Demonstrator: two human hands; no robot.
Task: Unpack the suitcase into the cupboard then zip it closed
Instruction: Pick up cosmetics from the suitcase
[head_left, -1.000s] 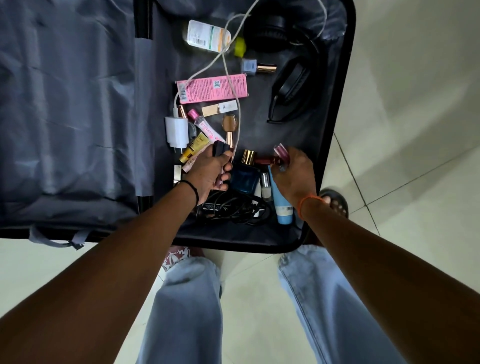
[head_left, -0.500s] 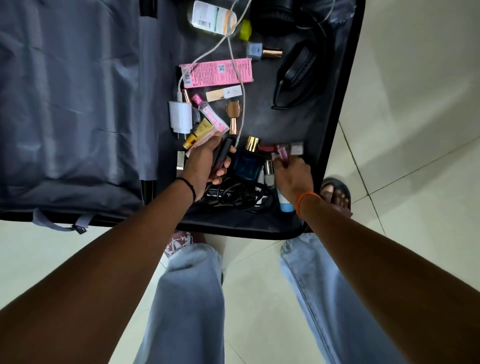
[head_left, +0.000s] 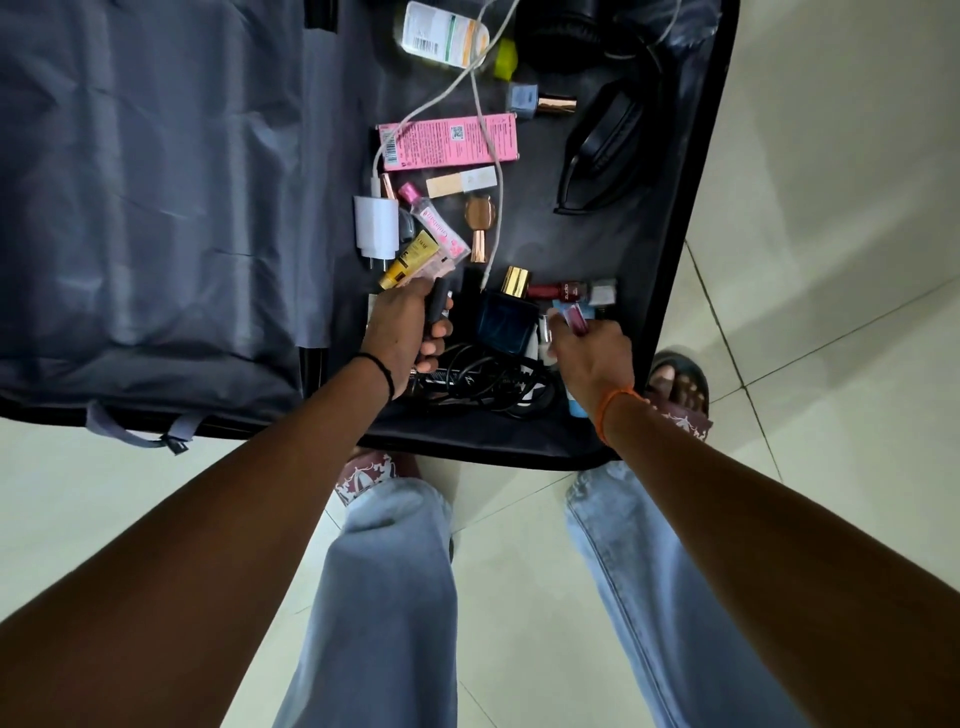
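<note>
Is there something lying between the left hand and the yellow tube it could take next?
Nothing visible blocks it. The yellow tube lies just beyond the left hand, which already grips a dark slim item. A clear pink-capped bottle lies beside the tube, not across it.

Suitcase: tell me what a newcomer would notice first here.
The open suitcase lies on the floor, its right half strewn with toiletries; a pink box stands out at its centre. Nearer, the left hand grips a dark tube and the right hand pinches a small pink bottle.
</note>
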